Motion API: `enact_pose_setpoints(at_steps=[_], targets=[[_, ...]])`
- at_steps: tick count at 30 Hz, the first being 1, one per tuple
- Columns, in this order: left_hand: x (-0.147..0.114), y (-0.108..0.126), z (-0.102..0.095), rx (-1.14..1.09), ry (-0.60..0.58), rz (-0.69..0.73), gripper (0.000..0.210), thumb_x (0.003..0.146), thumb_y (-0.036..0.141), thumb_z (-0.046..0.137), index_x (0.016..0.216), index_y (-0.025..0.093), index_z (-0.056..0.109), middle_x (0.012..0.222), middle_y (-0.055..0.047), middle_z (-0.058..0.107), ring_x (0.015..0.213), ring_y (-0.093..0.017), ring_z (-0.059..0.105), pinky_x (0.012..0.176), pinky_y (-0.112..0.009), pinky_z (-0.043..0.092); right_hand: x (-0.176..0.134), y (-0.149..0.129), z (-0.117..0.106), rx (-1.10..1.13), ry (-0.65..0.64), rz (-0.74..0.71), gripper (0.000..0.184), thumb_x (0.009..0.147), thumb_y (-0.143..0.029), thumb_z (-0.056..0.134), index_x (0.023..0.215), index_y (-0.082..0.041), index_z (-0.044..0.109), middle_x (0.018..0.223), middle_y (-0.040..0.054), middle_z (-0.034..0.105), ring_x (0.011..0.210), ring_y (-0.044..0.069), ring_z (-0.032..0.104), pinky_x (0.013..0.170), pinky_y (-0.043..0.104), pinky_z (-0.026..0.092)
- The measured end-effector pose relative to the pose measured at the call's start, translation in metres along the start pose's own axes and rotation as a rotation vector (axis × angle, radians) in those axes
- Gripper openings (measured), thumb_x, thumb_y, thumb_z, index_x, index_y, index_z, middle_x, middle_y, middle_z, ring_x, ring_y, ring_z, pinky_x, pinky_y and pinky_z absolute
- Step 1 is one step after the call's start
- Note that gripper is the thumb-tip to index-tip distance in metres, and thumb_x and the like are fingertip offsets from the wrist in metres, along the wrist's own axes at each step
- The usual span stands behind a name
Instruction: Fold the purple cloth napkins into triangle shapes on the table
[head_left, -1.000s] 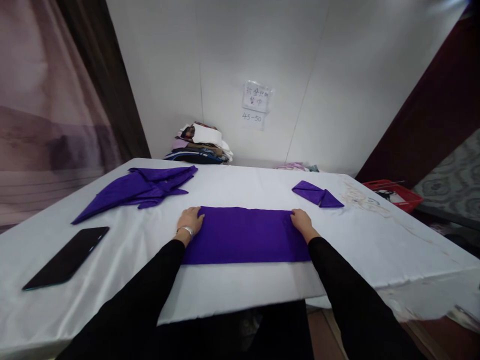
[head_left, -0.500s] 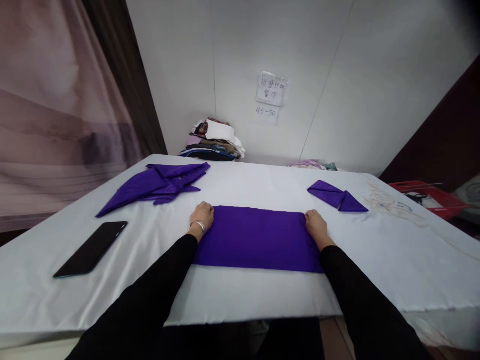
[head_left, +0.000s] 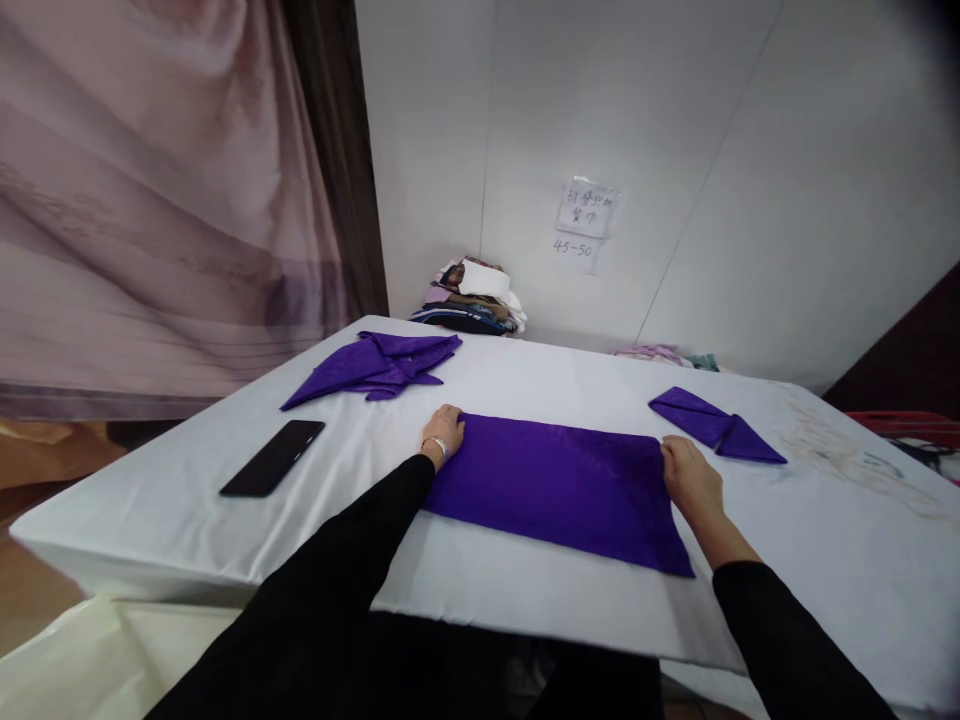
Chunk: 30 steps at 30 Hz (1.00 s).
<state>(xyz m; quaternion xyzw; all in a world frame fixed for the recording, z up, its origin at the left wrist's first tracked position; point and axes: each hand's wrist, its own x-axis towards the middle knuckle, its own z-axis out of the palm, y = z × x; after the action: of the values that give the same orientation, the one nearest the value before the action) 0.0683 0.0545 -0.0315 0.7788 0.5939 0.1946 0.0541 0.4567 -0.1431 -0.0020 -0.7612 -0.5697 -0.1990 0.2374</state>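
Observation:
A purple cloth napkin (head_left: 559, 490), folded to a rectangle, lies in front of me on the white tablecloth (head_left: 525, 590). At its far left corner my left hand (head_left: 444, 430) is closed with the cloth pinched in its fingers; a silver bracelet circles that wrist. My right hand (head_left: 690, 478) pinches the far right corner. Between the two hands the far edge runs nearly straight. Beyond my left hand rests a loosely folded purple cloth (head_left: 375, 365). Past my right hand lies another purple cloth (head_left: 716, 425), folded into a narrow pointed shape.
A black phone (head_left: 274, 458) lies flat at the left. Behind the table's far edge is a stack of folded clothes (head_left: 476, 297). Handwritten paper signs (head_left: 585, 210) hang on the wall. A curtain (head_left: 172, 200) hangs at left, and a red basket (head_left: 907, 425) sits at far right.
The view has swung left, so things sit further right in it. Both hands still grip the napkin's far corners; its right side now appears slightly lifted and slanted.

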Motion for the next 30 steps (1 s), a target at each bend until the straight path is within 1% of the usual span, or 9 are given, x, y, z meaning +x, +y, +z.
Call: enact_pose_setpoints(at_steps=[3, 6, 11, 15, 18, 21, 23, 27, 30], targets=[[-0.003, 0.008, -0.003, -0.022, 0.017, 0.032, 0.029, 0.083, 0.022, 0.049, 0.109, 0.014, 0.058, 0.123, -0.011, 0.053, 0.111, -0.020, 0.051, 0.095, -0.030, 0.041, -0.007, -0.004, -0.014, 0.024, -0.005, -0.046, 0.022, 0.089, -0.024, 0.036, 0.095, -0.020, 0.057, 0.101, 0.0064, 0.062, 0.091, 0.018, 0.056, 0.070, 0.027, 0.041], [-0.006, 0.026, -0.003, -0.047, 0.019, 0.126, 0.032, 0.082, 0.022, 0.050, 0.113, 0.015, 0.056, 0.131, -0.011, 0.048, 0.119, -0.022, 0.045, 0.101, -0.032, 0.036, -0.015, -0.011, -0.023, 0.064, -0.011, -0.105, 0.023, 0.090, -0.024, 0.034, 0.093, -0.019, 0.056, 0.096, 0.0063, 0.063, 0.087, 0.018, 0.058, 0.071, 0.026, 0.041], [-0.014, 0.063, 0.002, -0.036, -0.011, 0.354, 0.036, 0.081, 0.022, 0.051, 0.117, 0.017, 0.055, 0.135, -0.010, 0.045, 0.123, -0.023, 0.042, 0.102, -0.036, 0.036, -0.029, -0.027, -0.034, 0.099, -0.024, -0.202, 0.024, 0.092, -0.023, 0.033, 0.090, -0.020, 0.057, 0.091, 0.0063, 0.063, 0.083, 0.017, 0.057, 0.071, 0.026, 0.042], [-0.017, 0.080, 0.010, 0.009, -0.062, 0.438, 0.043, 0.081, 0.024, 0.052, 0.123, 0.018, 0.050, 0.136, -0.011, 0.045, 0.125, -0.024, 0.040, 0.101, -0.039, 0.036, -0.040, -0.036, -0.042, 0.140, -0.038, -0.249, 0.025, 0.093, -0.022, 0.033, 0.087, -0.020, 0.057, 0.088, 0.0065, 0.062, 0.083, 0.017, 0.056, 0.074, 0.026, 0.042], [-0.017, 0.082, 0.015, 0.041, -0.118, 0.449, 0.044, 0.082, 0.025, 0.050, 0.126, 0.018, 0.048, 0.137, -0.011, 0.045, 0.125, -0.025, 0.039, 0.101, -0.040, 0.034, -0.045, -0.037, -0.046, 0.185, -0.038, -0.216, 0.024, 0.093, -0.023, 0.034, 0.088, -0.021, 0.058, 0.087, 0.0054, 0.062, 0.083, 0.016, 0.057, 0.074, 0.026, 0.043], [-0.015, 0.076, 0.018, 0.069, -0.143, 0.407, 0.042, 0.085, 0.025, 0.045, 0.125, 0.017, 0.049, 0.136, -0.011, 0.046, 0.125, -0.025, 0.041, 0.101, -0.041, 0.033, -0.050, -0.035, -0.043, 0.204, -0.059, -0.166, 0.022, 0.092, -0.021, 0.036, 0.092, -0.020, 0.059, 0.091, 0.0050, 0.064, 0.086, 0.016, 0.057, 0.076, 0.027, 0.044], [-0.012, 0.069, 0.018, 0.087, -0.142, 0.371, 0.039, 0.086, 0.026, 0.042, 0.123, 0.016, 0.052, 0.133, -0.011, 0.049, 0.122, -0.024, 0.044, 0.100, -0.040, 0.034, -0.053, -0.035, -0.037, 0.200, -0.128, -0.162, 0.022, 0.090, -0.019, 0.039, 0.096, -0.020, 0.060, 0.095, 0.0048, 0.064, 0.090, 0.016, 0.058, 0.080, 0.026, 0.044], [-0.008, 0.056, 0.017, 0.108, -0.128, 0.328, 0.035, 0.089, 0.027, 0.037, 0.116, 0.017, 0.057, 0.128, -0.010, 0.054, 0.119, -0.024, 0.046, 0.098, -0.040, 0.034, -0.056, -0.039, -0.022, 0.135, -0.312, -0.179, 0.024, 0.087, -0.016, 0.044, 0.103, -0.022, 0.061, 0.104, 0.0041, 0.064, 0.099, 0.016, 0.055, 0.085, 0.027, 0.043], [-0.005, 0.052, 0.017, 0.124, -0.115, 0.327, 0.034, 0.089, 0.026, 0.036, 0.113, 0.019, 0.059, 0.126, -0.009, 0.055, 0.118, -0.022, 0.046, 0.098, -0.038, 0.034, -0.054, -0.041, -0.011, 0.089, -0.376, -0.158, 0.023, 0.086, -0.018, 0.048, 0.105, -0.020, 0.061, 0.106, 0.0053, 0.063, 0.101, 0.018, 0.054, 0.088, 0.028, 0.041]])
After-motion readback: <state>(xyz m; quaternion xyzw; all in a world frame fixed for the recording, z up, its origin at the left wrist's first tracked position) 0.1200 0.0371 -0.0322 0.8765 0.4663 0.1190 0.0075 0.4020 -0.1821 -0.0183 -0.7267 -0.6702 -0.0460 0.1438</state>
